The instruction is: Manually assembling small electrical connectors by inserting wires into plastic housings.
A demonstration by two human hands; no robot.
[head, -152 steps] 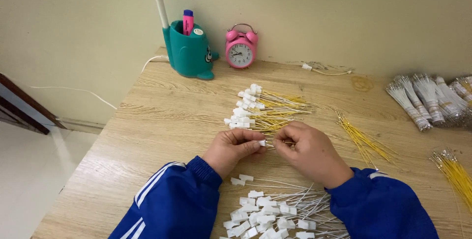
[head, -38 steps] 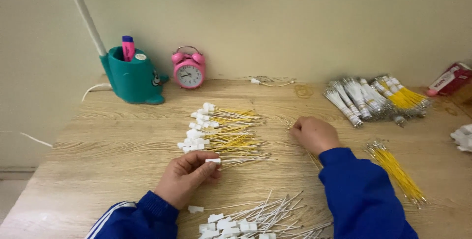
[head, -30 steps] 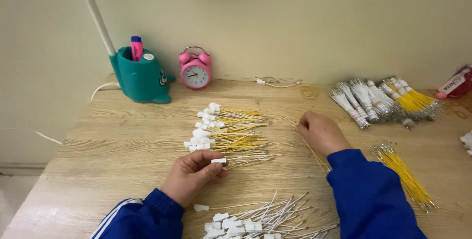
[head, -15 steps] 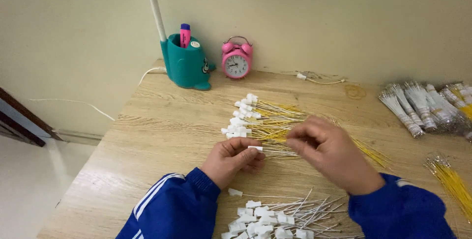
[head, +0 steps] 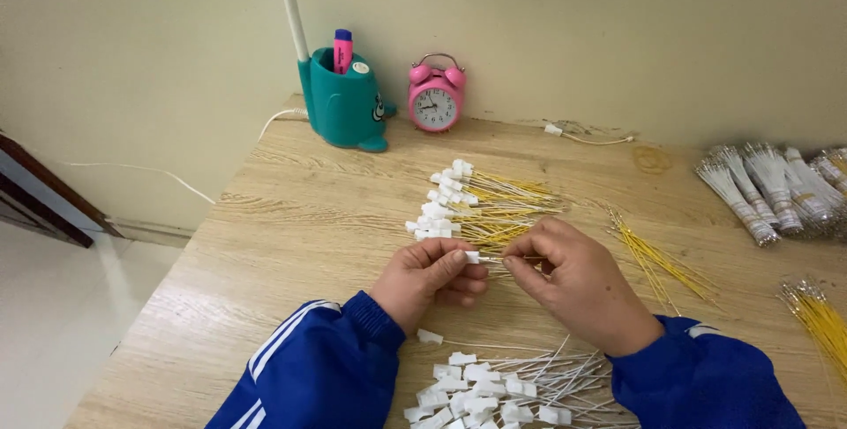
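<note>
My left hand (head: 430, 275) pinched a small white connector (head: 473, 257) between thumb and fingertips, just above the table (head: 291, 244). My right hand (head: 573, 279) pinched a thin yellow wire (head: 510, 259) whose end met that connector. Just beyond my hands lay a pile of finished yellow wires with white connectors (head: 472, 204). Nearer me lay white-wired connectors (head: 494, 389). A pink alarm clock (head: 435, 101) stood by the wall.
</note>
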